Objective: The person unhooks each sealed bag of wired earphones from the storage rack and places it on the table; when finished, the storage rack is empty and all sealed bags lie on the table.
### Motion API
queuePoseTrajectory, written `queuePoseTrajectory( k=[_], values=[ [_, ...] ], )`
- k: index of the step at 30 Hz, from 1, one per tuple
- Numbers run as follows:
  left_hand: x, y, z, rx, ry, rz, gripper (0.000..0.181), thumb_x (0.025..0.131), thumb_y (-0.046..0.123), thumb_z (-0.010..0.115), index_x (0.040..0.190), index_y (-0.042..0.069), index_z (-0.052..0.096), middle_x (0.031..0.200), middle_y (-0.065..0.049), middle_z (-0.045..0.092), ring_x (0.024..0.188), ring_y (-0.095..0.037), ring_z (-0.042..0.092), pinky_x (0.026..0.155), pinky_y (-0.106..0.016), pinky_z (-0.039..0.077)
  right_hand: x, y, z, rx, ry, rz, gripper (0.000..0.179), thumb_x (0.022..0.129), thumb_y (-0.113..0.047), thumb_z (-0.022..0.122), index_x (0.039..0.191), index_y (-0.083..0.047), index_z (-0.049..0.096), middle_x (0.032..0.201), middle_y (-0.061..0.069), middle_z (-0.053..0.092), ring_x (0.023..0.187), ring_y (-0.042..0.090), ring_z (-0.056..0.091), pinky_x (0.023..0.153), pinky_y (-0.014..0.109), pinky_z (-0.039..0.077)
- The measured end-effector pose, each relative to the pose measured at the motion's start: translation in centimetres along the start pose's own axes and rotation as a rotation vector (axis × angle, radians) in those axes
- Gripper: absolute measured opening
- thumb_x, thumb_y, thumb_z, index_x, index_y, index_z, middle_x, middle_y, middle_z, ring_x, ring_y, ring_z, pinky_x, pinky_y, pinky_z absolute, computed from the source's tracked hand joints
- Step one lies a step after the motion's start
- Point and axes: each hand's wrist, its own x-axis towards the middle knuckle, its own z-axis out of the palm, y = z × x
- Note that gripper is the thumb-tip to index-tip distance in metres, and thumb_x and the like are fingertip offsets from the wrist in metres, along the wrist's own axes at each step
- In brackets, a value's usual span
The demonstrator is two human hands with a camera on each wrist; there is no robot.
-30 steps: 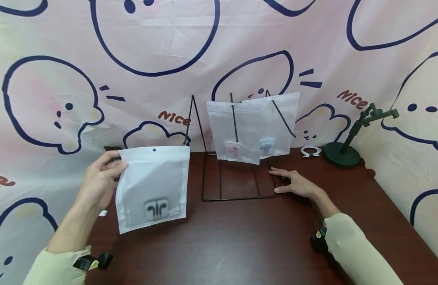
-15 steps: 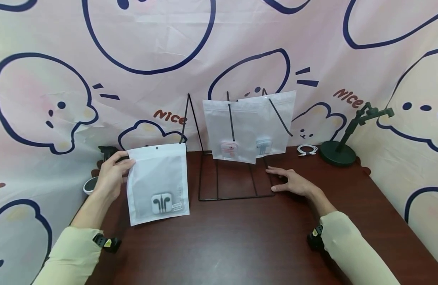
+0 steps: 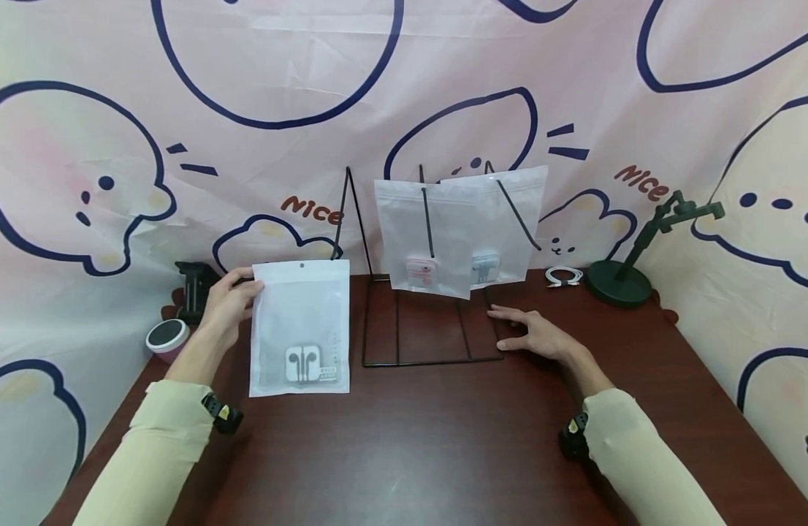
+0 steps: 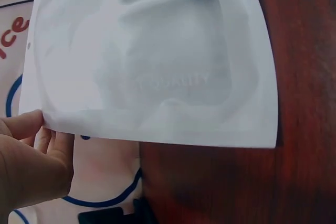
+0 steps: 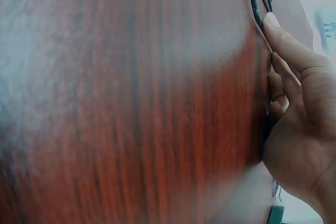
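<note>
My left hand (image 3: 229, 303) pinches the upper left edge of a white zip pouch (image 3: 299, 307), thumb in front. Wired earphones (image 3: 303, 364) show through the pouch's lower part, and a small hole is punched near its top. In the left wrist view the pouch (image 4: 157, 103) fills much of the frame, the left hand (image 4: 37, 166) at its edge. My right hand (image 3: 542, 336) touches the right base rail of a black wire rack (image 3: 433, 362), thumb near the front corner and fingers stretched further back. The right wrist view shows that hand (image 5: 299, 98) at the wire.
Two more white pouches hang on the rack, a front one (image 3: 420, 226) with pinkish contents and another (image 3: 516, 226) with bluish contents. A green stand (image 3: 619, 283) and coiled white cable (image 3: 564, 277) are back right. A round-topped container (image 3: 168, 336) and black device (image 3: 196, 288) are back left.
My left hand has carried the pouch rightward and back toward the rack, and the pouch now hangs straighter. My right hand stays at the rack's right side.
</note>
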Motion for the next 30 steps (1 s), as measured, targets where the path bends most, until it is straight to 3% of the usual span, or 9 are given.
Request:
queuePoseTrajectory(
  k=[7,13,17,21,30],
  values=[
    [2.0,-0.2,1.0,-0.074,-0.058,-0.043,0.05,0.109,0.026,0.054,0.156,0.011,0.044,0.142,-0.005,0.047,0.109,-0.008,0.055,0.086,-0.023,0.049,-0.5,0.2,0.0,0.004,0.006,-0.015,0.069,0.097,-0.022,0.076,0.156,-0.006,0.046,0.166,0.016,0.036,0.149,0.047,0.032,0.116,0.067,0.03],
    [3.2,-1.1,1.2,-0.07,-0.041,-0.087,0.051,0.11,0.026,0.053,0.158,0.013,0.043,0.156,-0.01,0.04,0.113,-0.011,0.053,0.094,-0.029,0.046,-0.4,0.2,0.0,0.012,0.008,-0.003,0.068,0.096,-0.022,0.076,0.156,-0.007,0.047,0.166,0.014,0.036,0.15,0.046,0.032,0.117,0.067,0.029],
    [3.9,-1.7,1.5,-0.07,-0.039,-0.142,0.054,0.11,0.024,0.05,0.162,0.016,0.037,0.165,-0.013,0.032,0.128,-0.022,0.051,0.109,-0.04,0.043,-0.4,0.1,-0.1,0.004,0.011,-0.001,0.067,0.097,-0.021,0.076,0.156,-0.007,0.047,0.166,0.014,0.036,0.15,0.046,0.032,0.117,0.066,0.029],
    [4.8,-1.8,2.0,-0.075,-0.04,-0.165,0.057,0.111,0.022,0.049,0.165,0.017,0.032,0.169,-0.013,0.027,0.147,-0.032,0.04,0.121,-0.048,0.034,-0.5,0.1,-0.3,-0.008,0.027,0.006,0.068,0.096,-0.023,0.076,0.156,-0.008,0.048,0.166,0.014,0.037,0.149,0.045,0.034,0.117,0.065,0.031],
    [5.7,-3.0,2.5,-0.073,-0.023,-0.252,0.057,0.11,0.023,0.05,0.164,0.015,0.032,0.172,-0.01,0.022,0.155,-0.031,0.028,0.124,-0.048,0.028,0.1,0.4,0.0,-0.004,0.018,-0.015,0.067,0.097,-0.023,0.076,0.156,-0.009,0.048,0.166,0.012,0.037,0.149,0.043,0.035,0.116,0.063,0.032]
  ],
)
